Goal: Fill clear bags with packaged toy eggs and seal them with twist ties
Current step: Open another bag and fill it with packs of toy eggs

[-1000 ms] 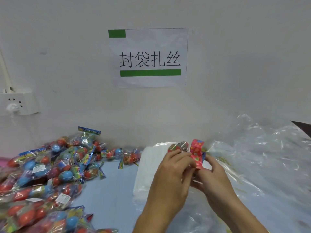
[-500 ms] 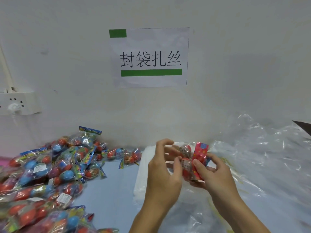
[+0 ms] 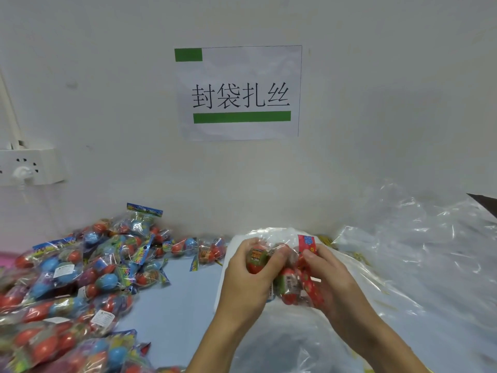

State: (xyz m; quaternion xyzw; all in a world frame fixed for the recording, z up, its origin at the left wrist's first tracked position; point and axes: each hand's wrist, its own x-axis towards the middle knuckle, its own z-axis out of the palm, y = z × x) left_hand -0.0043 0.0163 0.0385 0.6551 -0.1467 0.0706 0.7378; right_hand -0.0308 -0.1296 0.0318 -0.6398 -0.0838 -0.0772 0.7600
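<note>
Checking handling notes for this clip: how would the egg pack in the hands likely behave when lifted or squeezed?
Probably floppy: the egg pack is loose crinkled film around separate eggs, and it sags between the left hand and the right hand. Likely slippery, since the film is glossy. The eggs look rounded, so they may shift inside the wrap.

Pale blue bench pushed up against the wall. Left side's buried under a big heap of packaged toy eggs, red and blue mostly. There's a white stack of flat bags in the middle, and crumpled clear plastic sheeting sprawled over the right.
</note>
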